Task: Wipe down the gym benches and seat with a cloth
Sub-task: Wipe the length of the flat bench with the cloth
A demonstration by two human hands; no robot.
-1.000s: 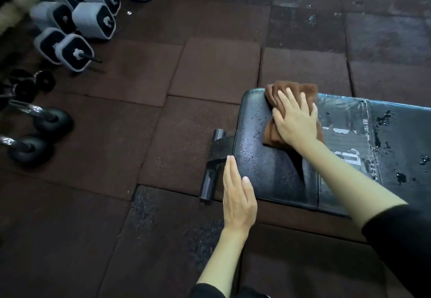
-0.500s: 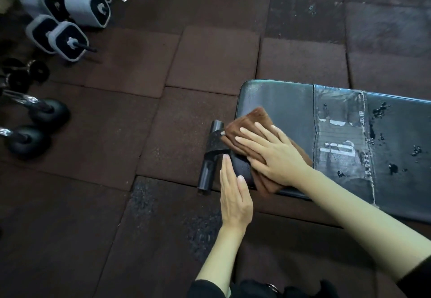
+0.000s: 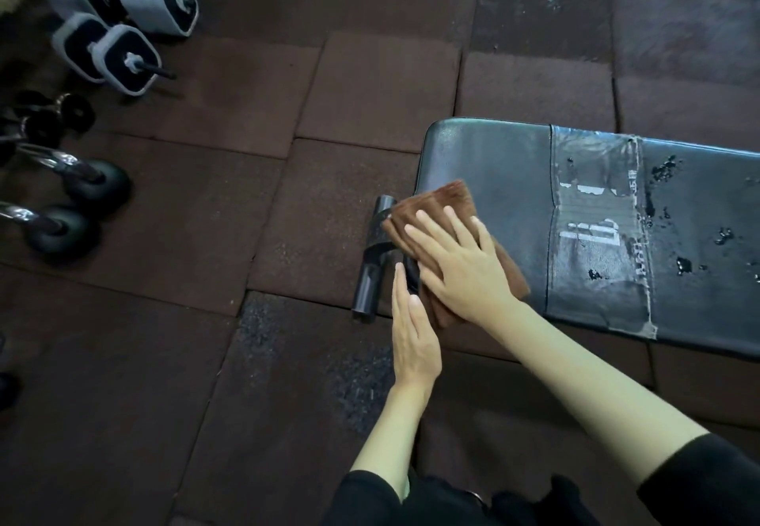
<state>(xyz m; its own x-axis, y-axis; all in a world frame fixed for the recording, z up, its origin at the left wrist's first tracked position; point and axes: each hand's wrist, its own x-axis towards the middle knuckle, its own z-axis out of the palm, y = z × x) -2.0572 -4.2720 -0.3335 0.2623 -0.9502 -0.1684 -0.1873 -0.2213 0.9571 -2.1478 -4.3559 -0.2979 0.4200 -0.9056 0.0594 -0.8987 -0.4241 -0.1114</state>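
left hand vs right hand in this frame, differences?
The right hand lies flat on the brown cloth, pressing it onto the bench pad; the left hand is beside the pad's near corner with no cloth under it. Right fingers are spread, left fingers together. Both are open, fingers straight.

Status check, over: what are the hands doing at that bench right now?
Right hand flat, pressing brown cloth onto bench pad, end corner. Left hand open, fingers straight, beside the pad's end. Droplets on pad farther right; nothing blocks the cloth.
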